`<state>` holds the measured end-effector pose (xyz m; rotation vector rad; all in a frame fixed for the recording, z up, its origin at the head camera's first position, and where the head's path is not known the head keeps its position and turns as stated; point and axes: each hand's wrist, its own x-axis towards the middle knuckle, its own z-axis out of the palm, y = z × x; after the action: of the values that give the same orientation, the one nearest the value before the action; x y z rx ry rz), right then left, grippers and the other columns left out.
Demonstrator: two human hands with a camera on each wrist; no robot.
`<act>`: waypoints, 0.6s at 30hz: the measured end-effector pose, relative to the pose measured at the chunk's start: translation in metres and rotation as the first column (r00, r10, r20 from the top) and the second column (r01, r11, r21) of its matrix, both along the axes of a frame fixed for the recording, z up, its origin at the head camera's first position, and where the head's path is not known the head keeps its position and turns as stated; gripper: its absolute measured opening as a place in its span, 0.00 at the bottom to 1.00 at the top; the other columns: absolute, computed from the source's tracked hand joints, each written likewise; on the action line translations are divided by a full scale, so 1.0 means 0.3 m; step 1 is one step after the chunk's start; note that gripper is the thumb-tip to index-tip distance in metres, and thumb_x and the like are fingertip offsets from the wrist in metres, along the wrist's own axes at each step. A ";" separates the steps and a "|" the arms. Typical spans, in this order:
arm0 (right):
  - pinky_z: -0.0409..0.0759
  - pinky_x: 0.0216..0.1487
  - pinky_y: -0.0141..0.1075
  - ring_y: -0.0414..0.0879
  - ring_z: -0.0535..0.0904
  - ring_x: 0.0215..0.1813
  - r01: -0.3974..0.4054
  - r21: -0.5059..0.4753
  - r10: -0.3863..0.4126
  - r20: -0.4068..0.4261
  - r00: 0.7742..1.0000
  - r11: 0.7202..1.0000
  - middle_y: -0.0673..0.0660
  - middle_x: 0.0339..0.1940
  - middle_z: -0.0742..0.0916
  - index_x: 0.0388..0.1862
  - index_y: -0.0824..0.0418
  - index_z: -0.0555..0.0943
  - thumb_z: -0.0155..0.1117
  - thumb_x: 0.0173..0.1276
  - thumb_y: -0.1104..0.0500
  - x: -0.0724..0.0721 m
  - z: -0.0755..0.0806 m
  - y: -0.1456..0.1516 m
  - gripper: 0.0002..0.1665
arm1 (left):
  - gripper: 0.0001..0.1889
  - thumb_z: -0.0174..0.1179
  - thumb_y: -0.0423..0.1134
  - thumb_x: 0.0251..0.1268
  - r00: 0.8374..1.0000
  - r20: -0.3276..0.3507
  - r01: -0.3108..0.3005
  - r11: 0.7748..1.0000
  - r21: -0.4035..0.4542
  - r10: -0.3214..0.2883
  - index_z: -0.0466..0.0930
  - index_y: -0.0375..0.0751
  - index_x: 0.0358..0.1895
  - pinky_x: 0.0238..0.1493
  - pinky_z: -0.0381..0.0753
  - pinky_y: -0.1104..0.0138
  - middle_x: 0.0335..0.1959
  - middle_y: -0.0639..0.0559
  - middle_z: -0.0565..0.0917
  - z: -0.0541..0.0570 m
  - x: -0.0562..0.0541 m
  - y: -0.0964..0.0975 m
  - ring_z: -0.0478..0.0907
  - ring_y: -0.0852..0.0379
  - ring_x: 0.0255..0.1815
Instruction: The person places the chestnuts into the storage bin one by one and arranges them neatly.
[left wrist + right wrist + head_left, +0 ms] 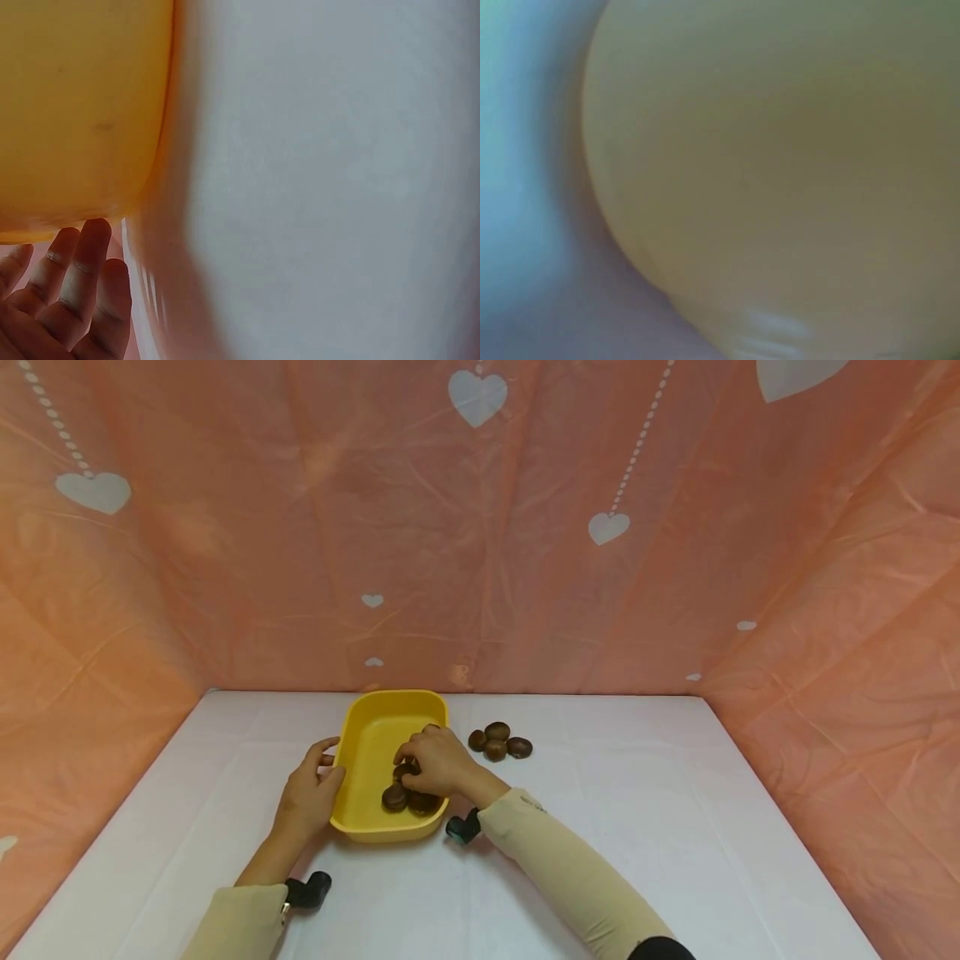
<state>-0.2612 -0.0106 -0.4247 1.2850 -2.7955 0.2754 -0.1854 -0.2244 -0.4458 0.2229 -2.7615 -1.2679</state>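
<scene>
A yellow rectangular tray (370, 752) with rounded corners lies on the white table. Several glossy brown chestnuts (394, 798) sit together in its near right part. My right hand (438, 762) reaches over the tray's right rim, fingers bent down, with thumb and fingertips around one chestnut (406, 771). My left hand (311, 789) is at the tray's left side, thumb by the rim; in the left wrist view its fairly straight fingers (91, 244) touch the outer wall. Only the blurred tray wall (742, 165) and table show in the right wrist view; the right fingers are out of it.
Several more chestnuts (496, 750) lie in a small cluster on the table (637, 827), right of the tray. Behind and on both sides hangs an orange cloth (420, 543) with pale hearts. Each wrist carries a small black camera (307, 891).
</scene>
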 end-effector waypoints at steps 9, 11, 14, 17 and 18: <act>0.68 0.44 0.32 0.39 0.71 0.39 -0.010 -0.032 0.010 0.011 1.000 0.999 0.44 0.33 0.82 0.45 0.43 0.85 0.64 0.60 0.47 0.001 0.007 0.008 0.14 | 0.26 0.44 0.42 0.72 1.000 -0.002 0.001 1.000 0.002 -0.001 0.58 0.46 0.72 0.43 0.74 0.62 0.59 0.37 0.73 0.004 0.006 0.004 0.77 0.45 0.50; 0.68 0.43 0.32 0.40 0.71 0.39 -0.012 -0.045 0.013 0.027 1.000 0.999 0.45 0.33 0.82 0.46 0.45 0.84 0.64 0.60 0.47 0.005 0.016 0.012 0.15 | 0.26 0.44 0.42 0.72 1.000 -0.003 0.002 1.000 0.002 -0.002 0.58 0.45 0.72 0.43 0.74 0.63 0.59 0.37 0.73 0.005 0.007 0.005 0.77 0.45 0.49; 0.69 0.43 0.30 0.40 0.71 0.40 -0.012 -0.073 0.016 0.064 0.998 0.997 0.47 0.35 0.82 0.48 0.48 0.84 0.63 0.61 0.48 0.012 0.030 0.021 0.16 | 0.26 0.44 0.42 0.72 1.000 -0.003 0.004 1.000 0.003 -0.004 0.58 0.45 0.72 0.43 0.75 0.62 0.58 0.37 0.73 0.005 0.008 0.005 0.77 0.45 0.49; 0.71 0.42 0.29 0.41 0.72 0.40 -0.014 -0.117 0.026 0.100 0.995 0.993 0.49 0.38 0.83 0.50 0.51 0.83 0.63 0.62 0.49 0.021 0.046 0.031 0.18 | 0.26 0.44 0.42 0.72 1.000 -0.003 0.000 1.000 0.000 0.000 0.58 0.45 0.72 0.44 0.75 0.61 0.58 0.37 0.73 0.006 0.008 0.005 0.77 0.44 0.49; 0.72 0.43 0.29 0.41 0.72 0.41 -0.015 -0.135 0.029 0.105 0.994 0.991 0.50 0.39 0.83 0.50 0.51 0.83 0.63 0.62 0.49 0.023 0.051 0.035 0.18 | 0.26 0.44 0.42 0.72 1.000 -0.003 0.000 1.000 0.000 0.000 0.58 0.46 0.72 0.44 0.75 0.61 0.59 0.37 0.73 0.007 0.009 0.005 0.77 0.44 0.49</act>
<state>-0.2542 -0.0002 -0.4096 1.3079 -2.7941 0.5385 -0.1828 -0.2230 -0.4438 0.2213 -2.7590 -1.2674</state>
